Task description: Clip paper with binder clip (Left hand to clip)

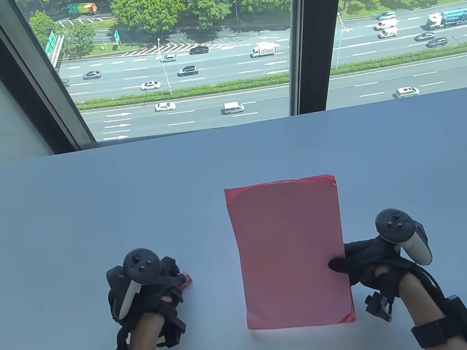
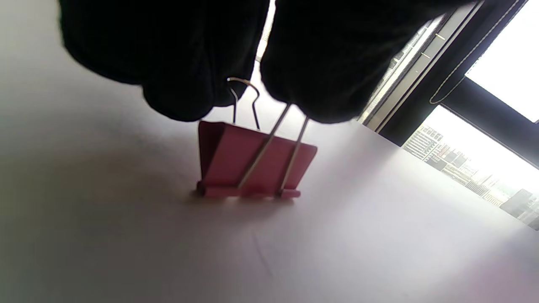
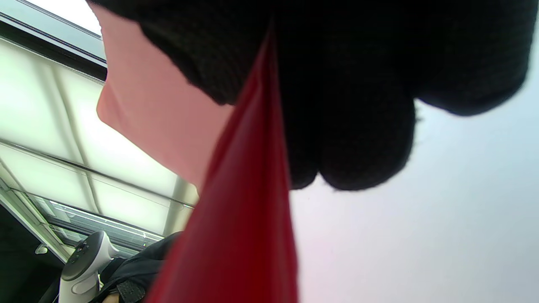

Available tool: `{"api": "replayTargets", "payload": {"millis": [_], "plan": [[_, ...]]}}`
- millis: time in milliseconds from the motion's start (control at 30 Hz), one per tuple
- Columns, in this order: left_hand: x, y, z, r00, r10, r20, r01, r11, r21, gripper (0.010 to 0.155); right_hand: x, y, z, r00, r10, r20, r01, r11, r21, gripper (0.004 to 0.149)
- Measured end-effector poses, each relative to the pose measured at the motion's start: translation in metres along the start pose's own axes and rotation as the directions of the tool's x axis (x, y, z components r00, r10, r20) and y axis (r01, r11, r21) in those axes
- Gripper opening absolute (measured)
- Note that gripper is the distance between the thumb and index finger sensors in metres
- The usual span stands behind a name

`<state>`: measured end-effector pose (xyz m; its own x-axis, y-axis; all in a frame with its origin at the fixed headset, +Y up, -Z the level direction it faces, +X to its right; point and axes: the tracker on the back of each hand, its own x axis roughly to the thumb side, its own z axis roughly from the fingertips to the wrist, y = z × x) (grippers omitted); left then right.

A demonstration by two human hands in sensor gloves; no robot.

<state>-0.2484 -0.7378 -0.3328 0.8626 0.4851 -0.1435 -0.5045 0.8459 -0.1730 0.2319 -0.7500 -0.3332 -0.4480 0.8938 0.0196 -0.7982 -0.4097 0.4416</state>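
A red paper stack (image 1: 290, 254) lies on the white table (image 1: 88, 207), right of centre. My right hand (image 1: 362, 263) pinches its right edge, thumb on top; in the right wrist view the paper (image 3: 240, 227) runs between my gloved fingers (image 3: 362, 126). My left hand (image 1: 154, 287) is left of the paper and grips a pink binder clip (image 1: 186, 278) by its wire handles. In the left wrist view the clip (image 2: 252, 162) stands on the table, jaw down, with my fingers (image 2: 181, 63) on the handles.
A large window (image 1: 195, 48) with dark frames runs along the table's far edge. My left hand's tracker (image 3: 82, 263) shows at the lower left of the right wrist view.
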Motion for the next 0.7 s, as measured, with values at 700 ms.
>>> {"api": "replayTargets", "payload": {"millis": [700], "plan": [[0.003, -0.014, -0.001, 0.657, 0.681, 0.323, -0.690, 0.716, -0.105, 0.073, -0.001, -0.009, 0.002, 0.998, -0.052, 0.041, 0.052, 0.999, 0.000, 0.043]]}}
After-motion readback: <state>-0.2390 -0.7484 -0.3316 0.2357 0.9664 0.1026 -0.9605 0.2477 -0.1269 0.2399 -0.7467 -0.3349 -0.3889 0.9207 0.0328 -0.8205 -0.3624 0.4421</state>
